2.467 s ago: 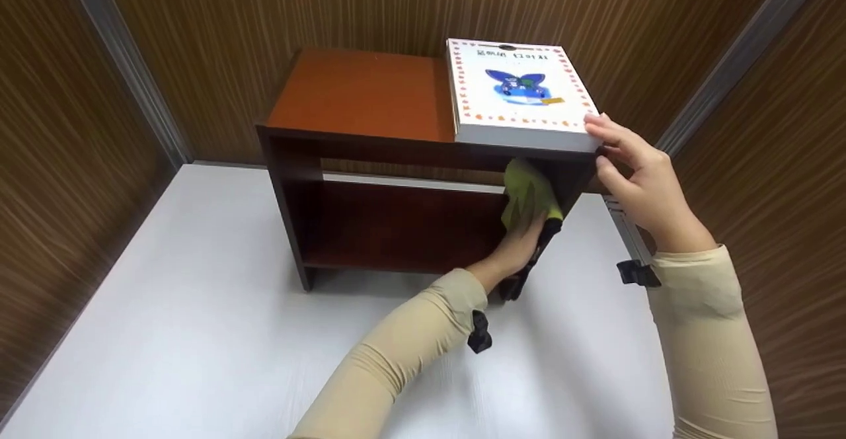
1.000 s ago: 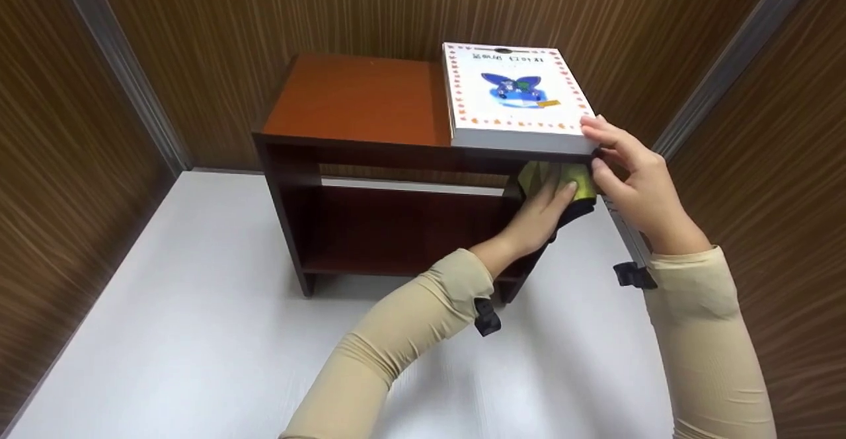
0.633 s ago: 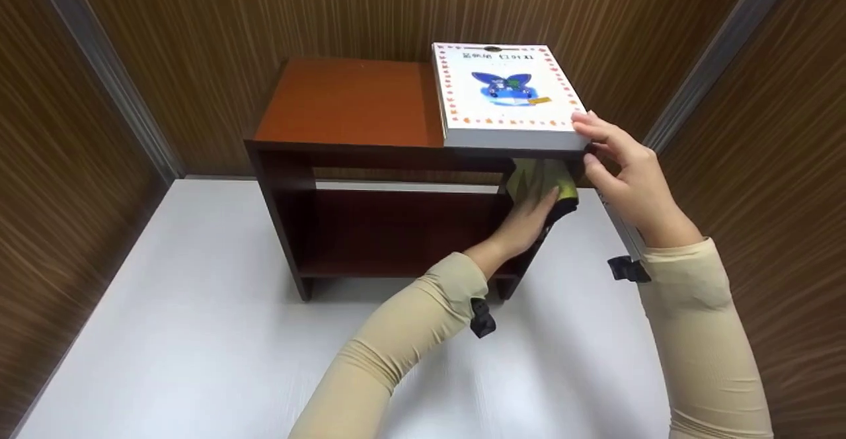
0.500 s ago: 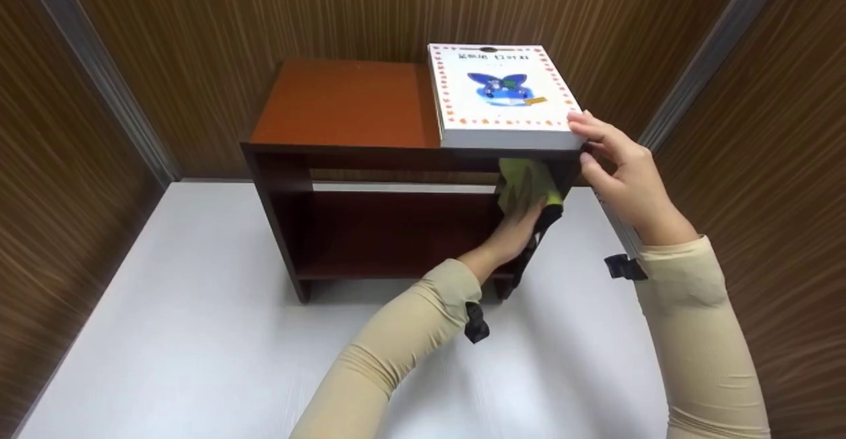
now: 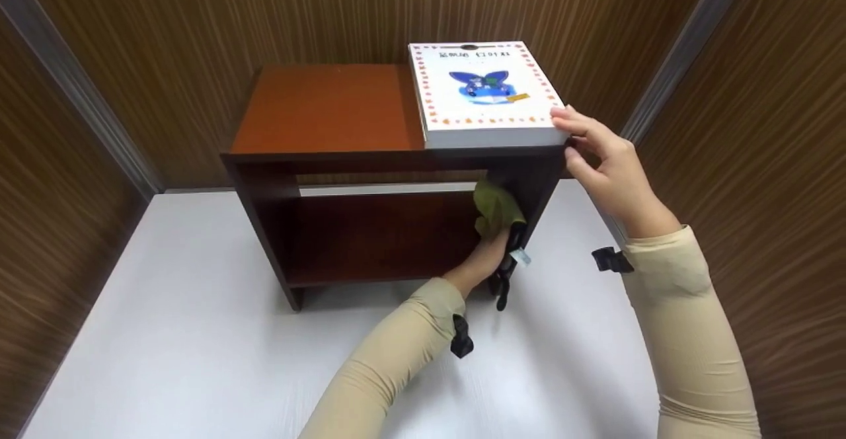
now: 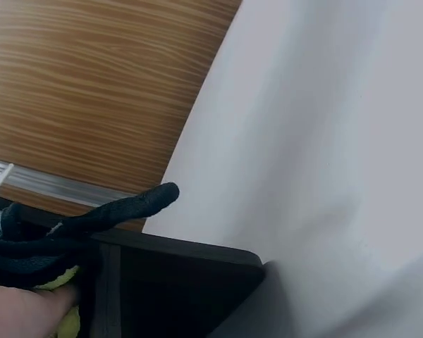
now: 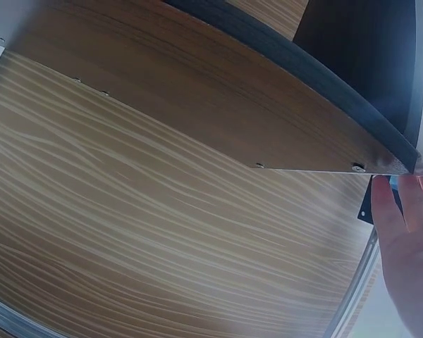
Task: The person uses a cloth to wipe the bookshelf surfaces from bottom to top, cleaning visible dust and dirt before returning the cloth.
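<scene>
My left hand holds a yellow-green and black knit glove against the inner face of the right side panel of a small dark-brown bookshelf. The glove's black fingers hang past the panel's front edge, with a pale tag sticking out. In the left wrist view a black glove finger juts out over that panel. At the top right corner my right hand grips the bookshelf, its fingertips touching a thick white book and its thumb below the top board. Part of the left fingers is hidden in shadow and cloth.
The bookshelf stands on a white table, near the back. Wood-grain panels rise behind and at both sides, with metal strips at their corners. The book lies flat on the right half of the reddish-brown top.
The left hand and glove went up the panel toward the top corner, then came down lower along it. The right hand keeps its place at the corner. The head view has shifted slightly.
</scene>
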The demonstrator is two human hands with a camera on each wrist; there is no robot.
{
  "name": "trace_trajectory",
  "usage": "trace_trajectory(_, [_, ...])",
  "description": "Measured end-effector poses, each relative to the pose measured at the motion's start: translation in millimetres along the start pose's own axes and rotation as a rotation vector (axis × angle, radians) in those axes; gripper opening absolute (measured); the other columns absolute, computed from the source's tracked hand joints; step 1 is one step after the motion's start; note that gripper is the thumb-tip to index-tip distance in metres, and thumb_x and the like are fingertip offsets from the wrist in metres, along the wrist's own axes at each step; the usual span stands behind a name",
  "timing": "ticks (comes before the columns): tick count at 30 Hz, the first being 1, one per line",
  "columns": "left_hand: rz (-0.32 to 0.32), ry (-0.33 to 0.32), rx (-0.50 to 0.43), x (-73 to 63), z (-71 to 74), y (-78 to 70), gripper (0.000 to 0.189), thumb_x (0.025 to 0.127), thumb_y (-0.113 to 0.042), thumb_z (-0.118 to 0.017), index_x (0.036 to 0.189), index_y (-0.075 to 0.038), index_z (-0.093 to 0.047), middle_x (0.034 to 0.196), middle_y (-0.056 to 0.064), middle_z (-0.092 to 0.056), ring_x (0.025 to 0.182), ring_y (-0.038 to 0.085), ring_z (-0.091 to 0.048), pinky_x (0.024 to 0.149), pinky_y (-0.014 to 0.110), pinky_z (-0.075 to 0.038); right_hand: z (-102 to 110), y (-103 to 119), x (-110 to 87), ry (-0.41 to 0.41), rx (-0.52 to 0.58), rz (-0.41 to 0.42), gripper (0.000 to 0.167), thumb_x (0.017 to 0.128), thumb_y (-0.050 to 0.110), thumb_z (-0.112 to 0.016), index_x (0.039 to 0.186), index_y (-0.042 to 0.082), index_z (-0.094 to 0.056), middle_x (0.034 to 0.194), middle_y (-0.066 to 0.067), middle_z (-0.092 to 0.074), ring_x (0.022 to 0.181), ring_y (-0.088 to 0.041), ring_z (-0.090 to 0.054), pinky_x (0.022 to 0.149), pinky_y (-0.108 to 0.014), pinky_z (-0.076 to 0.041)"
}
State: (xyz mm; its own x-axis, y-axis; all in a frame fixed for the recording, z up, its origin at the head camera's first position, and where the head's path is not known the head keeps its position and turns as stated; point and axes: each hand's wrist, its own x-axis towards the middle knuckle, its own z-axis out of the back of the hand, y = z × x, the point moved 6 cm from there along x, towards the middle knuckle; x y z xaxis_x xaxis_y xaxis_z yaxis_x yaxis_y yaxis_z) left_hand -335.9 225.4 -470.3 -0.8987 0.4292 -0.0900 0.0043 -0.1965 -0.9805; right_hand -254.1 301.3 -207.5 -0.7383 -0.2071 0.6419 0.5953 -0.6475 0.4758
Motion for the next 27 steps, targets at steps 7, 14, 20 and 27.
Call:
trace_trajectory(7, [0.029,0.008,-0.028,-5.4,-1.2,1.2,0.062,0.097,-0.054,-0.027,0.145,-0.015,-0.033,0.123,0.009,-0.049,0.095,0.024,-0.055,0.085,0.026,-0.042,1,-1,4.8,-0.008,0.02,0.029,0.039,0.085,-0.014,-0.046,0.121,-0.005,-0.058,0.129,-0.011,-0.056,0.129,-0.024,-0.041,0.097,-0.031,-0.041])
trace_trajectory(14, [0.118,-0.002,-0.066,-17.5,-1.7,5.1,0.06,0.092,-0.065,-0.026,0.127,-0.02,-0.046,0.074,0.001,-0.05,0.054,0.016,-0.049,0.052,0.031,-0.045,-4,-8,7.1,0.007,0.03,0.027,0.039,0.086,-0.013,-0.046,0.122,-0.004,-0.058,0.13,-0.009,-0.055,0.13,-0.023,-0.04,0.097,-0.027,-0.04])
trace_trajectory(20, [0.078,0.043,-0.094,-18.9,-1.2,-2.9,0.064,0.092,-0.065,-0.027,0.143,-0.027,-0.033,0.068,0.005,-0.054,0.053,0.018,-0.051,0.046,0.029,-0.044,-6,-33,4.4,-0.027,0.036,0.021,0.042,0.085,-0.014,-0.048,0.123,0.0,-0.059,0.129,-0.002,-0.056,0.129,-0.016,-0.041,0.093,-0.025,-0.042])
trace_trajectory(27, [-0.178,0.069,0.002,-17.1,1.9,-48.0,0.064,0.099,-0.051,-0.024,0.151,-0.019,-0.006,0.156,-0.001,-0.006,0.139,0.011,0.002,0.111,0.029,-0.003,-4,-37,-2.4,-0.046,0.028,0.02,0.044,0.085,-0.012,-0.048,0.124,0.005,-0.059,0.13,0.001,-0.055,0.129,-0.015,-0.04,0.094,-0.028,-0.043])
